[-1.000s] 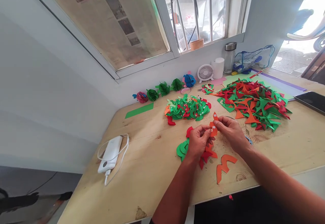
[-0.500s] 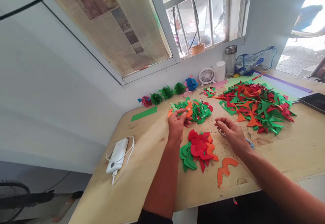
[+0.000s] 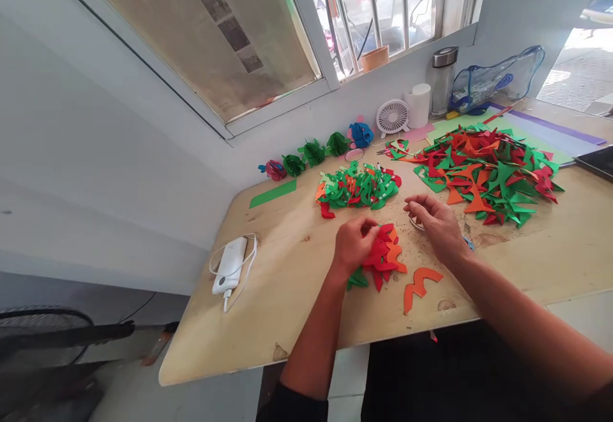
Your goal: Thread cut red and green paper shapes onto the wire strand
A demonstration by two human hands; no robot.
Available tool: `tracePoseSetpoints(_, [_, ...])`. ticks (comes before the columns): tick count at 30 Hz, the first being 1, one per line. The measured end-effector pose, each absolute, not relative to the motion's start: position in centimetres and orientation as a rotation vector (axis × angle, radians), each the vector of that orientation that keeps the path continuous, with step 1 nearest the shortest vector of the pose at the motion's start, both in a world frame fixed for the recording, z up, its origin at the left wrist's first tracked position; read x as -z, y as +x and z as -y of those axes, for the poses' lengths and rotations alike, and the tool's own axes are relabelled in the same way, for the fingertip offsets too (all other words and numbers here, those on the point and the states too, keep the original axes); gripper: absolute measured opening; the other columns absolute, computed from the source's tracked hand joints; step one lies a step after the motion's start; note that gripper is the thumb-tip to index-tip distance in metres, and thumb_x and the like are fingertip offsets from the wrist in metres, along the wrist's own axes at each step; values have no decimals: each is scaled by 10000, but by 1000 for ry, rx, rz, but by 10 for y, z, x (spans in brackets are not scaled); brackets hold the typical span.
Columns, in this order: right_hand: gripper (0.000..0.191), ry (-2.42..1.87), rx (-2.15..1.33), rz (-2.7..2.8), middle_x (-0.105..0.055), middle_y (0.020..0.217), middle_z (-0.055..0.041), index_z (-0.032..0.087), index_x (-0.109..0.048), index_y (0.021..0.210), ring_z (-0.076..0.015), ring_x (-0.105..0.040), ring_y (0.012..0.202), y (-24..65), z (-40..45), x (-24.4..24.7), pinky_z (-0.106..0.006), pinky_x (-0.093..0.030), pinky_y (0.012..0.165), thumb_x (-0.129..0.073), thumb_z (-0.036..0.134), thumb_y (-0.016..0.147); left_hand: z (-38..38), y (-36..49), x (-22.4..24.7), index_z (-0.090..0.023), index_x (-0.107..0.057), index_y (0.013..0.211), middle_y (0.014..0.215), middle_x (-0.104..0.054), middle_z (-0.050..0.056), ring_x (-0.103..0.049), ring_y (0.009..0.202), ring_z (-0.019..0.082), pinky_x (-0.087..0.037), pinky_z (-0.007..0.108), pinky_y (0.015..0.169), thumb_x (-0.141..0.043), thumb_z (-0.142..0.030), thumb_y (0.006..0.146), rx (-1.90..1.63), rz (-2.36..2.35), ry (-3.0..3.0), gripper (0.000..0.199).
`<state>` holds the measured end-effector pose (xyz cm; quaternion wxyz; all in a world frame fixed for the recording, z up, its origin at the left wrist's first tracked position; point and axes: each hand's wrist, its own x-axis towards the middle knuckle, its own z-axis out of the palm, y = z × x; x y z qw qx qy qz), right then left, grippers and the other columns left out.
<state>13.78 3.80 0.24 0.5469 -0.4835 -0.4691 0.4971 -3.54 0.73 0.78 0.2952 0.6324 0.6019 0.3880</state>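
Note:
My left hand (image 3: 355, 243) is closed at the left edge of a near pile of red, orange and green paper cutouts (image 3: 383, 259); its fingertips touch a red piece. My right hand (image 3: 437, 225) hovers right of that pile with thumb and fingers pinched, beside a looped handle (image 3: 416, 223); what it holds, if anything, is too small to make out. An orange wavy cutout (image 3: 421, 285) lies alone near the front edge. Behind my left hand sits a heap of green, red and orange cutouts (image 3: 361, 187).
A large heap of scraps (image 3: 493, 173) is at the right, with a phone (image 3: 598, 161) beyond. Folded paper shapes (image 3: 313, 152), a small fan (image 3: 393, 117) and a glass bottle (image 3: 443, 83) line the wall. A white power bank (image 3: 230, 265) with cable lies left.
My left hand has moved from the back heap down to the near pile. An orange piece is no longer in its fingers. The right hand keeps its pinched pose. The view has tilted down.

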Motion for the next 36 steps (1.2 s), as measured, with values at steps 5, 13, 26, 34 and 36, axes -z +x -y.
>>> tracePoseSetpoints(5, [224, -1173, -1146, 1099, -654, 749, -39, 179, -625, 831, -142, -560, 665, 137, -40, -2, -281, -431, 610, -584, 368, 718, 21, 1, -19, -209, -669, 947, 898, -657, 62, -543, 962, 246, -388, 377, 875, -640, -303, 745, -433, -1346, 2315, 224])
tracePoseSetpoints(13, [183, -1160, -1148, 1106, -652, 743, -33, 183, -612, 814, -150, -581, 696, 136, -41, 2, -294, -448, 660, -579, 329, 708, 30, 20, -12, -201, -613, 905, 959, -612, 55, -481, 965, 232, -345, 390, 828, -557, -212, 777, -56, -1308, 2503, 140])
tracePoseSetpoints(26, [226, -1159, -1166, 1146, -655, 791, -45, 187, -622, 849, -167, -603, 736, 137, -40, 4, -286, -458, 633, -593, 372, 722, 28, 25, -10, -188, -609, 814, 887, -629, 54, -494, 946, 225, -344, 371, 802, -513, -156, 797, -54, -1287, 2453, 102])
tracePoseSetpoints(34, [236, -1158, -1166, 1117, -657, 774, -49, 174, -633, 856, -160, -581, 707, 138, -40, 3, -294, -443, 643, -595, 363, 719, 26, 18, -10, -186, -555, 674, 687, -613, 18, -531, 766, 179, -368, 333, 754, -504, -83, 747, -320, -1265, 2237, 137])
tracePoseSetpoints(36, [249, -1171, -1149, 1114, -656, 772, -49, 175, -635, 857, -155, -568, 689, 140, -39, 0, -287, -433, 618, -595, 379, 720, 19, 11, -14, -186, -549, 640, 667, -607, 9, -540, 712, 158, -389, 299, 719, -539, -74, 697, -514, -1264, 2023, 126])
